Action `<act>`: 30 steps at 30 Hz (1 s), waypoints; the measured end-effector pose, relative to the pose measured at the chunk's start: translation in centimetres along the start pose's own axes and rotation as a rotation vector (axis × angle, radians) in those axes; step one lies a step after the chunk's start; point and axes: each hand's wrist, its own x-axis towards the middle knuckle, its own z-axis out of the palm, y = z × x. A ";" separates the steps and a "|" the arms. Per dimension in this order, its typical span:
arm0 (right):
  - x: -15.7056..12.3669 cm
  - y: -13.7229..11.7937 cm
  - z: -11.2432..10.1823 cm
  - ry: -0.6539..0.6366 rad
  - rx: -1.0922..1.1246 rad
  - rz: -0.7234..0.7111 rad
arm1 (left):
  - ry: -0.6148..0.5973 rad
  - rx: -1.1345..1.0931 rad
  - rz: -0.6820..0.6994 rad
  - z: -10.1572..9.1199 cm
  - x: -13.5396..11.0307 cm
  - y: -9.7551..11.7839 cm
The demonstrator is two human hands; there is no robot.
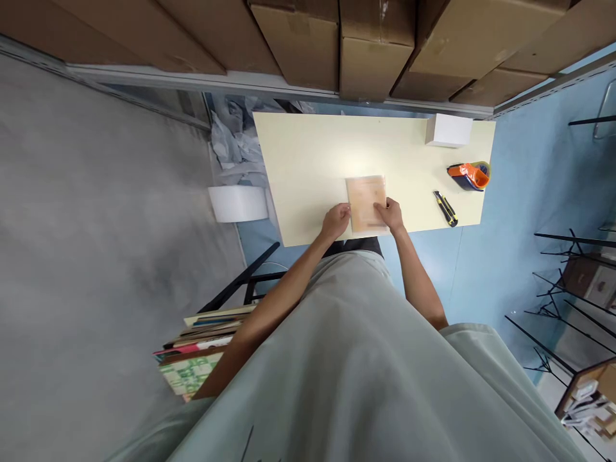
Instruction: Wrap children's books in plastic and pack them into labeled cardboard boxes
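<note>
A flat tan book or packet [366, 196], seemingly in a clear wrapper, lies on the pale yellow table [308, 167] near its front edge. My left hand [337, 220] grips its left near corner with curled fingers. Resting on its right near side is my right hand [392, 213], whose fingers press down on the cover. Both arms reach forward over my light grey shirt.
On the table's right end sit a small white box [448, 130], an orange tape dispenser [469, 176] and a yellow-black utility knife [445, 208]. A white roll [238, 203] and crumpled wrap lie left of the table. Stacked books [202, 350] are at lower left, cardboard boxes [375, 45] behind.
</note>
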 end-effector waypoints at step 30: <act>-5.6 -6.3 11.0 -0.075 -0.424 -0.298 | 0.198 -0.305 0.043 -8.9 -2.7 -5.7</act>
